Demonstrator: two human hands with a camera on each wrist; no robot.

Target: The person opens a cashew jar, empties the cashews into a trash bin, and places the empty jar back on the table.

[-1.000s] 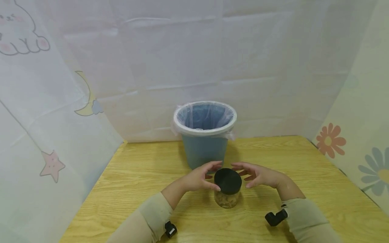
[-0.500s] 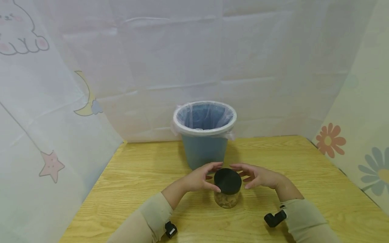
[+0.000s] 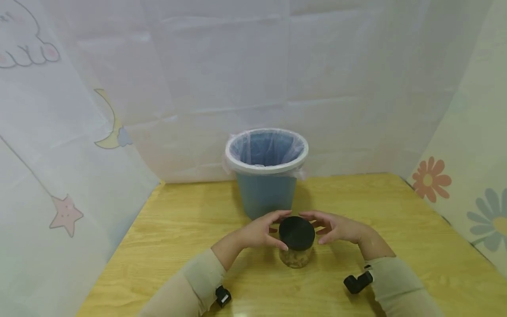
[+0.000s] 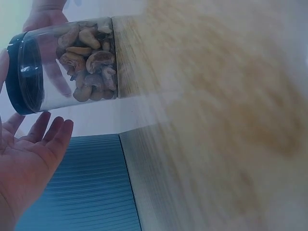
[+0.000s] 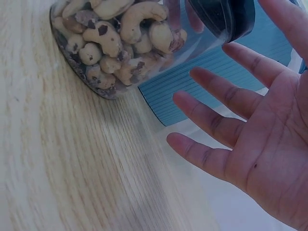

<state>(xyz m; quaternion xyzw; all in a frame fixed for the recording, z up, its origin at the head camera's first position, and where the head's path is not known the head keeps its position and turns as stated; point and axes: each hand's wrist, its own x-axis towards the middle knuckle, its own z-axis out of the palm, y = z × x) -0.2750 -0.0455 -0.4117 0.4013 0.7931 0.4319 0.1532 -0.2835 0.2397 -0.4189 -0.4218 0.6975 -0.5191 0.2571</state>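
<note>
A clear jar (image 3: 295, 257) of cashews with a black screw lid (image 3: 296, 233) stands on the wooden table (image 3: 178, 229), just in front of a blue bin. My left hand (image 3: 261, 232) cups the lid's left side and my right hand (image 3: 334, 227) its right side, fingers arched toward each other behind it. In the left wrist view the left hand's (image 4: 29, 159) palm is flat and slightly apart from the jar (image 4: 72, 62). From the right wrist, the right hand (image 5: 250, 139) is spread with straight fingers beside the jar (image 5: 115, 43), not gripping it.
A blue bin (image 3: 266, 185) with a white rim and a clear liner stands behind the jar at the table's back. Pale printed curtains close off the left, back and right sides. Bare wood lies on both sides of the bin.
Both hands have drawn in a little closer to the jar's lid, the right one most. The jar has not moved.
</note>
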